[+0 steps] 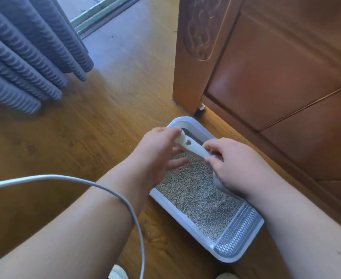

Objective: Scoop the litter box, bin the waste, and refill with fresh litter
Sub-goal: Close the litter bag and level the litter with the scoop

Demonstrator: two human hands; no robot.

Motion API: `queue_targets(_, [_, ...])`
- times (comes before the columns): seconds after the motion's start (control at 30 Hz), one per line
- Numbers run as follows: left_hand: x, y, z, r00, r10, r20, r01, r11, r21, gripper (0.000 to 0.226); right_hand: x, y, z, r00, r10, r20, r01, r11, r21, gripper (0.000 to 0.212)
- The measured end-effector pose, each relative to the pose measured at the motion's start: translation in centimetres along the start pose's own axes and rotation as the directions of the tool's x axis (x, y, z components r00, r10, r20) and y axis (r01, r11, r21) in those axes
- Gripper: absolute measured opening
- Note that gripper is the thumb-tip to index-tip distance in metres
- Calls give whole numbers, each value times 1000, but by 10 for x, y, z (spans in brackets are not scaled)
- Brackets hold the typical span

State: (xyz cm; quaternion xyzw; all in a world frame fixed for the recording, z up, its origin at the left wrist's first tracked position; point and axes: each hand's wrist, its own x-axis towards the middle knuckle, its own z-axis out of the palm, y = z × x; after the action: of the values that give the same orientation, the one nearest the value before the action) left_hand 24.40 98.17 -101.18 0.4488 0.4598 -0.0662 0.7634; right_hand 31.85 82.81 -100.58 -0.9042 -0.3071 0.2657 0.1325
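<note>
Jointly left grip (157,150), right grip (234,168) hold scoop (193,147) over litter box (165,200).

No readable text or labels anywhere.

Your count: 2 hands, the left hand (157,152) and the right hand (236,164). 1 litter box (182,118), with 1 perforated grid panel (238,230) at its near end. 1 scoop (193,147). 1 white cable (125,200). 1 grey curtain (24,57). 1 wooden door (286,67). 2 white shapes (118,273) at the bottom edge, too cropped to identify.
</note>
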Motion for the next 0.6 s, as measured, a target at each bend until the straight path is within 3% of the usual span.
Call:
queue_targets(0.1, [-20, 9, -8, 992, 94, -83, -73, 972, 224, 14, -8, -2, 0, 1000, 1, -8, -1, 1000, 19, 6])
queue_targets(0.17, [-41, 10, -11, 987, 125, -98, -92, 954, 286, 15, -19, -9, 2, 1000, -3, -18, 4, 999, 48, 11])
queue_targets(0.3, [-88, 13, -15, 980, 97, -173, -59, 975, 212, 17, -56, -38, -12, 981, 64, -181, -17, 968, 250, 27])
queue_targets(0.4, [-134, 2, -19, 964, 54, -260, -30, 995, 95, 16, -101, -67, -27, 967, 150, -204, -60, 918, 393, 27])
queue_targets(0.47, [-170, -8, -20, 947, 16, -320, -16, 1000, 4, 17, -136, -90, -36, 939, 339, -62, -242, 776, 582, 22])
queue_targets(0.53, [-206, -11, -24, 923, -71, -378, 3, 984, -178, 30, -163, -114, -42, 837, 507, 206, -460, 449, 766, 16])
queue_targets(0.57, [-224, -10, -25, 917, -105, -386, -6, 961, -275, 39, -174, -127, -47, 789, 520, 329, -519, 276, 809, 13])
queue_targets(0.6, [-241, -6, -26, 917, -122, -380, -23, 935, -355, 45, -181, -139, -53, 765, 489, 419, -553, 167, 816, 10])
